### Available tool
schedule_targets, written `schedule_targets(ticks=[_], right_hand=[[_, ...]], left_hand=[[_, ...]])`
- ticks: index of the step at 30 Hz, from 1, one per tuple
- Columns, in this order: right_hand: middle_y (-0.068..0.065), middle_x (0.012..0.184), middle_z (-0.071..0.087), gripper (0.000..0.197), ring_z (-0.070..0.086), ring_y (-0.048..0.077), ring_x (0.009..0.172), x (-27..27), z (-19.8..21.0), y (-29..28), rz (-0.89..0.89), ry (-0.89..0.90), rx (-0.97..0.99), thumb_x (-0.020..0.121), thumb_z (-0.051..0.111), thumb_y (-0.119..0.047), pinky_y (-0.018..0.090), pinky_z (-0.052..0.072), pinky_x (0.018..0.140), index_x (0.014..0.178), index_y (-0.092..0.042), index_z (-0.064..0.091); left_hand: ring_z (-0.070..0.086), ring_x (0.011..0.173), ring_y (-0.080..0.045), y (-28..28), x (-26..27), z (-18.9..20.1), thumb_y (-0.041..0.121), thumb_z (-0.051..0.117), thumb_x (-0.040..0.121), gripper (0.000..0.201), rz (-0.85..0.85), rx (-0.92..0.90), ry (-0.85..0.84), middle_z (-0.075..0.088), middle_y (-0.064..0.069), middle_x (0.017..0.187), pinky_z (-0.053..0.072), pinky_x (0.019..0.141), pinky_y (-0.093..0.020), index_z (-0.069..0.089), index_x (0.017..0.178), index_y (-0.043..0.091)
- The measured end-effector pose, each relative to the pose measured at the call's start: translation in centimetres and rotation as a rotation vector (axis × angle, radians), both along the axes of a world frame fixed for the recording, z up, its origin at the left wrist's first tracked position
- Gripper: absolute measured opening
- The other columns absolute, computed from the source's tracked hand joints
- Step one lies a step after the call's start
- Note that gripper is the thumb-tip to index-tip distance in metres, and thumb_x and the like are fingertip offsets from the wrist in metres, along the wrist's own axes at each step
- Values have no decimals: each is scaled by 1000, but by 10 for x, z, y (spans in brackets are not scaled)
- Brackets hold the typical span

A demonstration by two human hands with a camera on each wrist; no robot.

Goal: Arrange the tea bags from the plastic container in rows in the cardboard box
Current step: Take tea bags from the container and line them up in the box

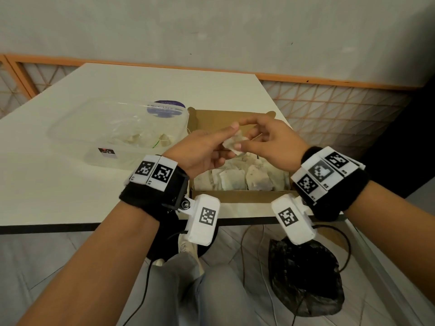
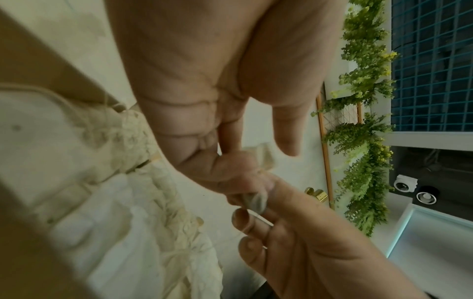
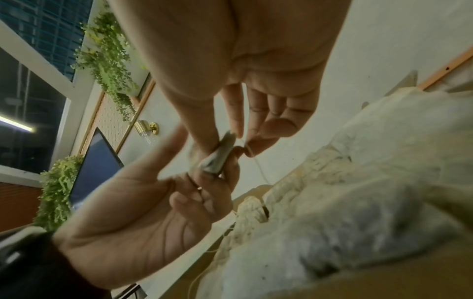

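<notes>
Head view, left to right: plastic container (image 1: pixel 117 132) sits on the table (image 1: pixel 58 184) beyond and left of the left hand (image 1: pixel 200 154), a few tea bags lying in its bottom. Just right of it, touching or nearly so, the cardboard box (image 1: pixel 235 198) lies under both hands. Packed tea bags (image 1: pixel 240 180) stand in a row at the box's near side, directly below the wrists. The right hand (image 1: pixel 275 142) meets the left above the box.

One tea bag (image 1: pixel 235 143) is held between the two hands, clear of the box contents. Left hand: index finger extended, pinching the bag's edge with the thumb. Right hand: thumb and index finger pinching the same bag from the other side, remaining fingers loosely curled.

Left wrist view alone shows the bag (image 2: pixel 256 200) edge-on, with the right hand's fingers (image 2: pixel 258 228) curled just beneath it.

Right wrist view alone shows a thin string (image 3: pixel 259 168) hanging from the pinched bag toward the box, and the left hand's fingertips (image 3: pixel 204 182) pressed against the bag's flat side. Whether the string ends in a tag cannot be told.
</notes>
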State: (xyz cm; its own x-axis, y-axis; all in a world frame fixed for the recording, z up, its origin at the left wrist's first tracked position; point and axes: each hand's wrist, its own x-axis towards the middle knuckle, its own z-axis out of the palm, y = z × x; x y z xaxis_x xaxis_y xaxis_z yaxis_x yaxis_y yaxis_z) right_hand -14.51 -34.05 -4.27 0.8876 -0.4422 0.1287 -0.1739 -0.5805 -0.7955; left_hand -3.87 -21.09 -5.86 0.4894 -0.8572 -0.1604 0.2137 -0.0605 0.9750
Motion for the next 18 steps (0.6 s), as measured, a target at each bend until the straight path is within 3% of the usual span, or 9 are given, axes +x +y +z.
schedule_targets(ticks=[3,5,9,11,13,15,18], right_hand=[[7,83,60,36,58,15,70,5,-3,1,-23,-46,53,79,71,-14,22,46,62,112,-19,56],[6,85,59,35,57,13,69,4,-5,3,-31,-48,73,79,71,-16,21,47,62,110,-22,55],[-6,86,54,35,50,2,67,6,-3,7,-15,-92,5,79,72,-23,9,43,63,112,-23,60],[-3,80,59,16,51,0,62,8,4,8,-11,-93,38,80,71,-21,9,41,60,95,-17,66],[0,71,62,5,53,2,57,11,11,7,-6,-58,137,81,70,-17,10,40,53,78,-17,65],[1,70,64,7,55,7,58,13,12,7,8,10,230,79,71,-12,15,42,52,76,-15,66],[3,71,65,10,56,10,57,17,6,16,95,144,327,78,70,-5,15,46,52,76,-13,65]], left_hand=[[61,64,-4,4,0,0,18,69,83,14,21,-36,-52,67,0,77,43,51,-11,64,94,11],[61,59,-3,6,3,0,7,69,81,11,105,-42,-119,65,0,74,40,46,-12,62,86,13],[59,56,0,7,9,4,16,72,82,14,178,28,-285,64,6,67,36,46,-14,63,72,21],[58,56,1,8,9,6,18,73,81,15,180,48,-320,63,9,64,36,48,-14,64,70,23],[59,60,0,11,8,4,18,71,82,12,227,31,-304,64,11,65,39,52,-15,65,73,23],[61,70,-2,17,7,0,11,67,84,8,330,-23,-251,66,8,76,45,59,-14,67,83,19],[59,85,-2,26,6,-10,-1,57,88,23,447,-81,-143,66,5,99,44,62,-12,64,103,15]])
